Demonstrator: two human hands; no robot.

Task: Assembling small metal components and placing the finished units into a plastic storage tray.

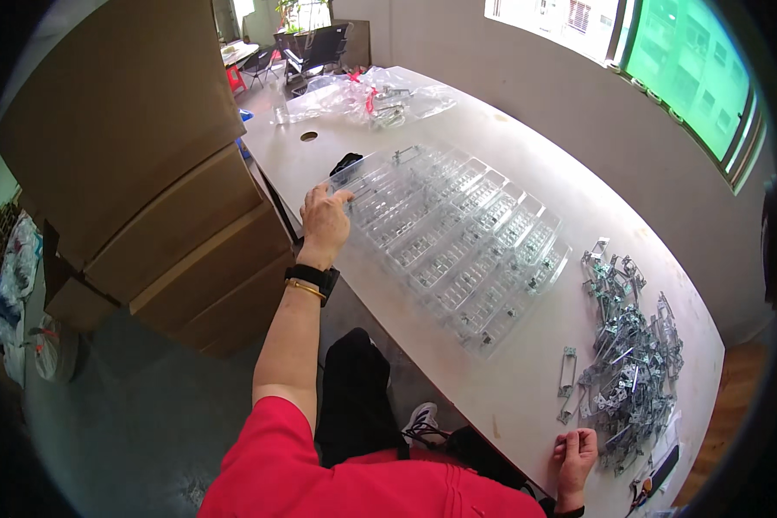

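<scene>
A clear plastic blister tray [462, 298] with rows of long compartments lies across the white table. Small metal parts sit in many of its compartments. My left hand [325, 223] grips the tray's far left corner between thumb and fingers. At the near right, my right hand [576, 459] rests with curled fingers beside a heap of metal brackets [630, 363]. Whatever those fingers hold, if anything, is hidden. One loose bracket [568, 373] lies at the heap's left side.
Stacked cardboard boxes [181, 233] stand left of the white table [483, 399]. Plastic bags with metal parts [384, 102] lie at its far end, near a round cable hole [309, 136]. A black item [347, 162] is by the tray; a dark-handled tool [660, 473] lies at the near right.
</scene>
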